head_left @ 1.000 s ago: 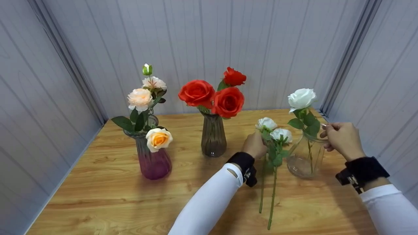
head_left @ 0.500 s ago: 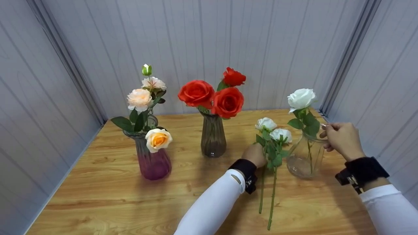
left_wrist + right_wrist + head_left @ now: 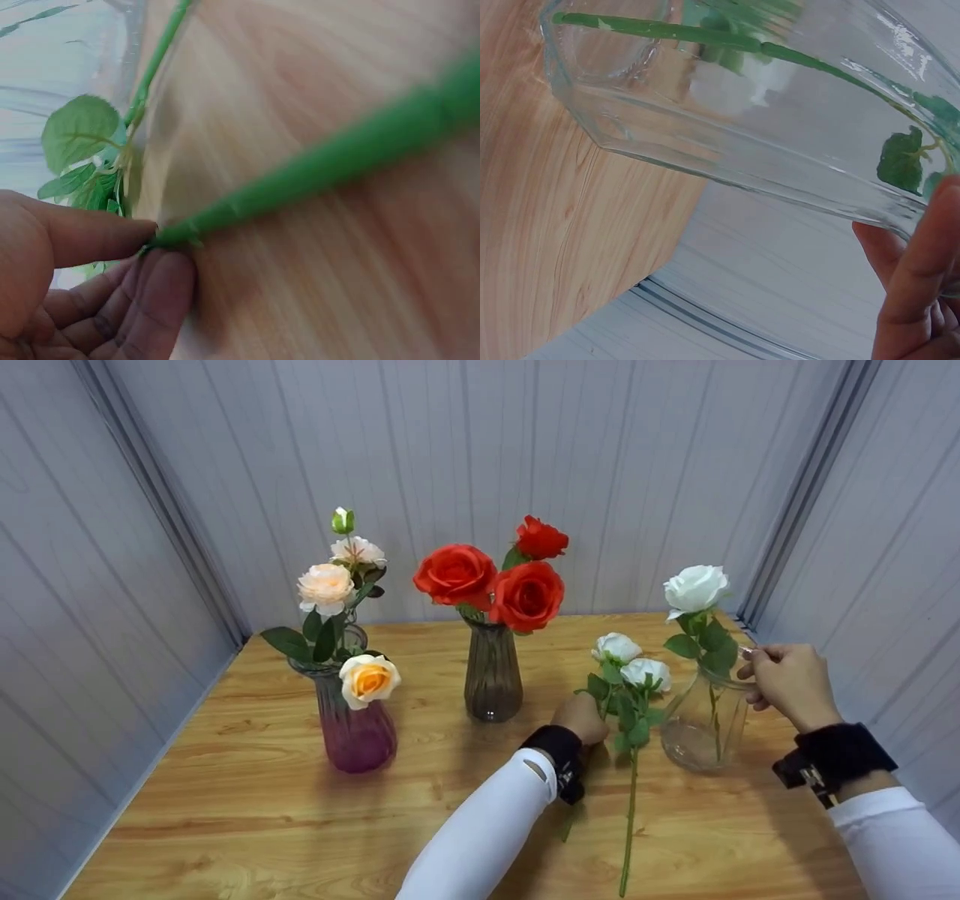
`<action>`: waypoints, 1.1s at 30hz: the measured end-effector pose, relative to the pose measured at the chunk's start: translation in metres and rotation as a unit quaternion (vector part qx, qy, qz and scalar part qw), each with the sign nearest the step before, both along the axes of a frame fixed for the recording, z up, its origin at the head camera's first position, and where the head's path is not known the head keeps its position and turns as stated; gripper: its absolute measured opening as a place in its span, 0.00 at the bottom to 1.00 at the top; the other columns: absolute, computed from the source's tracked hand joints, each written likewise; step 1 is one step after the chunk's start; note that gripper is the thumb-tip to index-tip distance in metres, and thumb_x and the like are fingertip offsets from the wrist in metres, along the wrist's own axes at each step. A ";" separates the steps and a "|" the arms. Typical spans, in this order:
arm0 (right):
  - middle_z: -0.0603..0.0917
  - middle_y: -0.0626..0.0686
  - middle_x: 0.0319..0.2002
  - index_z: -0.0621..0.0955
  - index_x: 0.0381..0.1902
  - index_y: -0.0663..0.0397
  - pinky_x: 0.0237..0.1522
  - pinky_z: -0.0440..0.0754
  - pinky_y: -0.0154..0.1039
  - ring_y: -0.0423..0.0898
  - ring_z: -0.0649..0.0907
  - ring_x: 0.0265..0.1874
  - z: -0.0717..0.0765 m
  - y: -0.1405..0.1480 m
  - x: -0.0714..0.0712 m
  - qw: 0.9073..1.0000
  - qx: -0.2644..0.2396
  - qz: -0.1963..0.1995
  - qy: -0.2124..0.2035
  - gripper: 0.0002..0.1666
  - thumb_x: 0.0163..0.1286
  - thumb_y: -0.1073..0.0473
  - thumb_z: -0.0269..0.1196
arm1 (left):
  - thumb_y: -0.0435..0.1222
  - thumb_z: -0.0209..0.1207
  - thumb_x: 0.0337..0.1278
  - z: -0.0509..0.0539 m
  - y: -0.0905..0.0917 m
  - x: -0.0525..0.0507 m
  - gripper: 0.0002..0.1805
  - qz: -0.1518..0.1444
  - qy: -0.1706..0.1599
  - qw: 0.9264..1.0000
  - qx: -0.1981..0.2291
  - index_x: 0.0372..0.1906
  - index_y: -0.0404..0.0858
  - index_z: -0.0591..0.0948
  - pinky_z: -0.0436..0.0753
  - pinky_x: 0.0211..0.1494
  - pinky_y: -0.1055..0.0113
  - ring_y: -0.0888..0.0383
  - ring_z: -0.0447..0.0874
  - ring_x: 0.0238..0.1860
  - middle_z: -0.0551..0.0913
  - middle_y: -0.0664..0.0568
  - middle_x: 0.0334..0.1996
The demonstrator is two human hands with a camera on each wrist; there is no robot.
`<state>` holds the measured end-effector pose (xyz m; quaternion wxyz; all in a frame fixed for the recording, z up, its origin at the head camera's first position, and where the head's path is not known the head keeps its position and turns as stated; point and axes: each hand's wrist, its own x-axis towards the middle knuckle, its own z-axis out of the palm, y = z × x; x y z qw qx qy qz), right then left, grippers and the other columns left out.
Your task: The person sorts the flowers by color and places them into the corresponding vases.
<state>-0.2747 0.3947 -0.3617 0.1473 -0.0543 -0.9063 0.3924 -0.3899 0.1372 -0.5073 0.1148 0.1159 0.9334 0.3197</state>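
Low over the table, my left hand [image 3: 581,718] pinches the stem [image 3: 300,184] of a white rose [image 3: 616,647] between thumb and finger. Beside it a second white rose [image 3: 646,674] lies on the table, its long stem toward me. My right hand [image 3: 791,684] grips the rim of a clear glass vase [image 3: 681,739], which stands upright. One white rose [image 3: 695,589] is in that vase; its stem [image 3: 697,34] reaches down to the bottom in the right wrist view. In the head view, my left wrist partly hides the pinched stem.
Left of my hands, a grey ribbed vase [image 3: 493,682] holds several red roses [image 3: 454,574]. Farther left is a grey-to-purple vase [image 3: 358,739] with peach roses [image 3: 326,587]. Pale panel walls [image 3: 600,472] enclose the wooden table [image 3: 262,810] at back and sides.
My left hand has moved slightly down along the rose and now pinches its stem, whose lower end has swung left, away from the other rose's stem. The right hand stays on the vase rim.
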 end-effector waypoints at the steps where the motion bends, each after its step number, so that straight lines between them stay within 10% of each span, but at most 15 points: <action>1: 0.92 0.67 0.41 0.81 0.62 0.79 0.22 0.89 0.39 0.41 0.87 0.17 0.001 0.000 0.001 1.000 -0.001 0.000 -0.002 0.30 0.87 0.57 0.45 | 0.34 0.68 0.62 0.006 -0.002 0.003 0.06 0.000 -0.017 1.000 0.009 0.30 0.41 0.83 0.79 0.31 0.63 0.54 0.78 0.28 0.81 0.52 0.29; 4: 0.92 0.68 0.42 0.81 0.62 0.79 0.23 0.89 0.39 0.41 0.87 0.17 0.002 0.001 0.001 1.000 -0.001 -0.001 -0.003 0.29 0.87 0.57 0.45 | 0.31 0.63 0.65 0.012 -0.009 0.005 0.06 -0.001 -0.077 0.996 0.050 0.31 0.38 0.82 0.81 0.26 0.62 0.54 0.82 0.23 0.82 0.48 0.27; 12: 0.92 0.66 0.41 0.82 0.62 0.79 0.23 0.89 0.38 0.40 0.87 0.18 0.002 0.001 -0.001 1.000 0.000 0.000 -0.006 0.29 0.87 0.58 0.45 | 0.22 0.61 0.62 0.074 -0.044 0.060 0.03 0.009 -0.155 0.965 0.209 0.34 0.29 0.84 0.80 0.25 0.65 0.55 0.80 0.18 0.84 0.44 0.23; 18: 0.92 0.68 0.43 0.82 0.62 0.79 0.23 0.89 0.38 0.40 0.87 0.17 0.002 0.002 0.000 1.000 0.001 0.000 -0.005 0.30 0.87 0.57 0.44 | 0.18 0.60 0.59 0.081 -0.049 0.062 0.08 0.002 -0.165 0.937 0.309 0.43 0.22 0.84 0.85 0.32 0.64 0.55 0.81 0.23 0.85 0.43 0.26; 26: 0.93 0.65 0.40 0.80 0.63 0.80 0.23 0.89 0.37 0.39 0.87 0.16 0.001 0.003 -0.001 1.000 0.001 0.001 0.002 0.30 0.87 0.58 0.45 | 0.27 0.63 0.74 0.084 -0.045 0.059 0.13 0.004 -0.148 0.935 0.323 0.29 0.38 0.82 0.93 0.53 0.52 0.56 0.88 0.26 0.93 0.37 0.39; 33: 0.92 0.66 0.42 0.79 0.64 0.81 0.24 0.90 0.38 0.40 0.87 0.17 0.001 0.003 -0.001 1.000 -0.007 0.005 -0.007 0.30 0.87 0.58 0.45 | 0.24 0.69 0.67 0.089 -0.035 0.068 0.07 0.028 -0.163 0.906 0.391 0.31 0.33 0.87 0.94 0.52 0.51 0.59 0.88 0.21 0.91 0.42 0.27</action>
